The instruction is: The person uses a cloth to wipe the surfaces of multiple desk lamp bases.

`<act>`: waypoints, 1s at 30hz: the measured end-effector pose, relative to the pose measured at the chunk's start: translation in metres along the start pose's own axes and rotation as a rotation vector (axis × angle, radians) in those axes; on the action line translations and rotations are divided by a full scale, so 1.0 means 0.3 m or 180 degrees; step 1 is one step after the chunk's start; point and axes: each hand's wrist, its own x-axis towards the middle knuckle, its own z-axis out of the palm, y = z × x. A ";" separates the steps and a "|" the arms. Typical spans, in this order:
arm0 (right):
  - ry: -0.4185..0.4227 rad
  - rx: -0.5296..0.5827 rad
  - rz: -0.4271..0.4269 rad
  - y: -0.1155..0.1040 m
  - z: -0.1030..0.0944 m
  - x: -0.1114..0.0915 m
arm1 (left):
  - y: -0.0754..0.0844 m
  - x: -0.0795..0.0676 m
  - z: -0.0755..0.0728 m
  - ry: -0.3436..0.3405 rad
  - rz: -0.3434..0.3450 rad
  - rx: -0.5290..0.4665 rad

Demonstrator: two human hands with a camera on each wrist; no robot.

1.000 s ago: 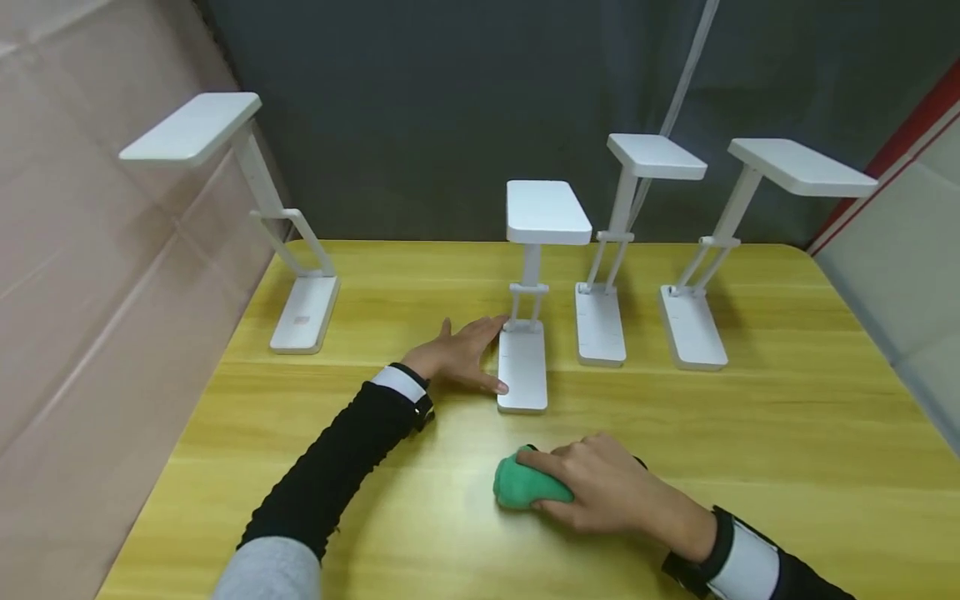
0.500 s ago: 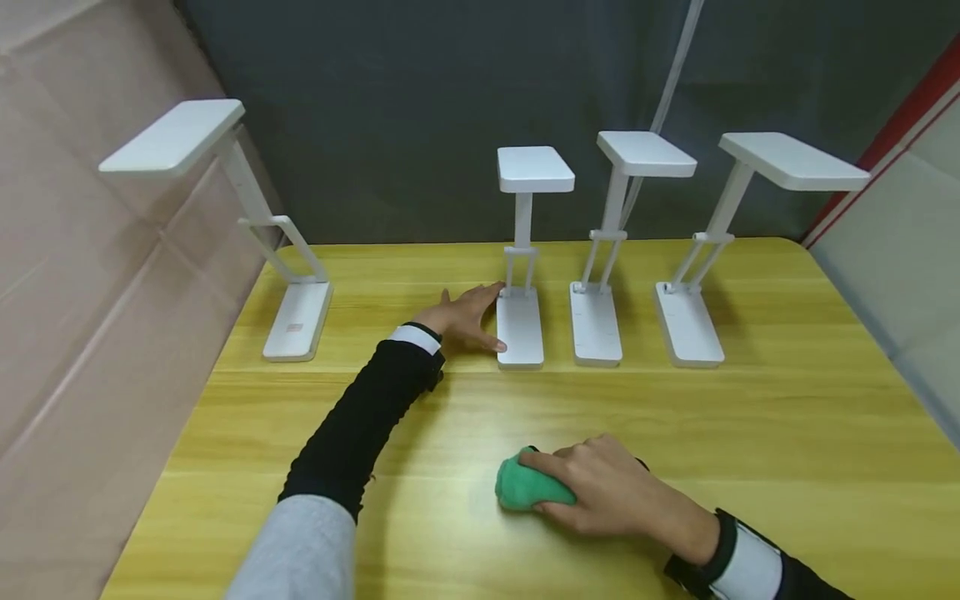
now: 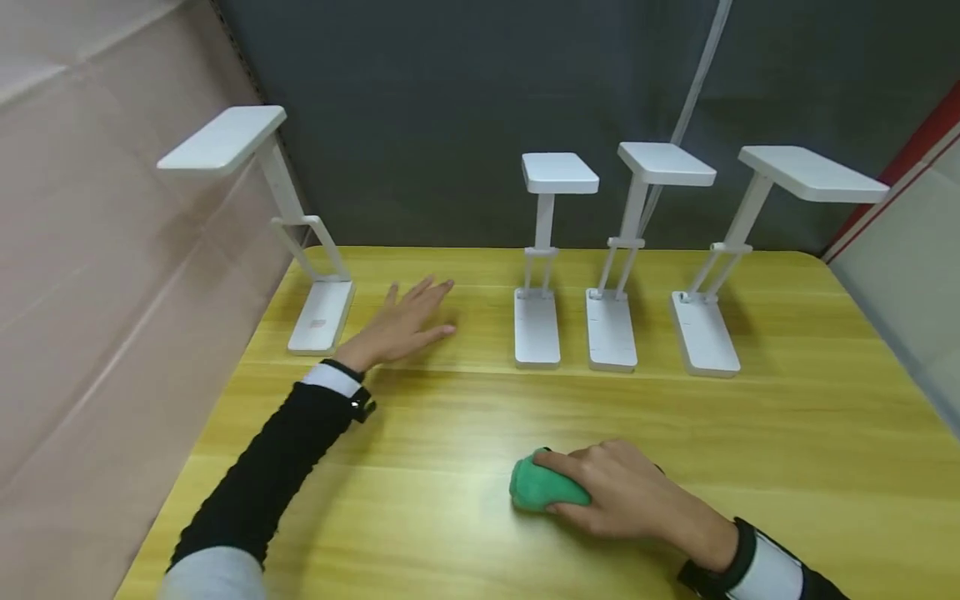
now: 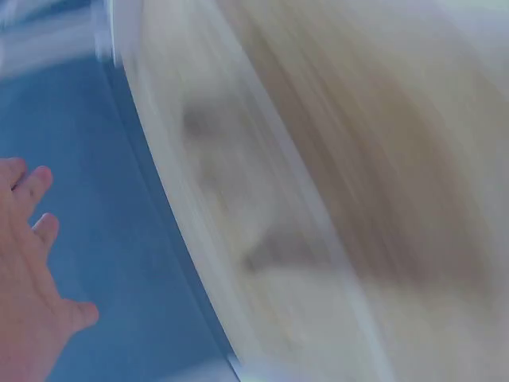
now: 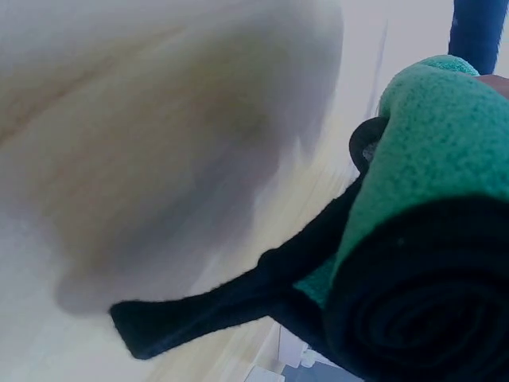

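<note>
My right hand (image 3: 626, 492) grips a rolled green cloth (image 3: 546, 485) low over the front middle of the table. In the right wrist view the green cloth (image 5: 445, 135) shows a dark spiral end and a black strap (image 5: 215, 306) hanging off it. With fingers spread, my left hand (image 3: 401, 325) holds nothing and hovers over the table, just right of the left white desk lamp (image 3: 321, 317). The left wrist view, blurred, shows the left hand (image 4: 32, 278) at its edge. The nearest lamp on its other side is a white desk lamp (image 3: 536, 329) standing upright with its head raised.
Two more white desk lamps, a middle-right lamp (image 3: 611, 329) and a far-right lamp (image 3: 705, 333), stand in line along the back half of the wooden table (image 3: 420, 500). A dark curtain (image 3: 450, 108) hangs behind, and a pale sheet (image 3: 112, 292) borders the left side.
My left hand slid a desk lamp back into line with the two right ones, then let go and moved left. My right hand stays put with the green cloth.
</note>
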 end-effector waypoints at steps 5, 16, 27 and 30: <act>0.0087 -0.0032 0.0030 -0.001 -0.006 -0.009 | -0.252 -0.195 -0.077 0.0126 -0.0638 -0.0066; 0.0034 0.0043 0.0083 -0.004 -0.013 -0.010 | -0.455 -0.319 -0.103 -0.0364 -0.1150 0.0293; -0.0041 0.0045 0.0126 0.005 -0.008 -0.010 | -0.356 -0.356 -0.054 -0.0047 -0.0874 0.0600; -0.0051 0.0023 0.0149 0.010 -0.010 -0.010 | -0.283 -0.371 -0.026 0.0066 -0.0626 0.0689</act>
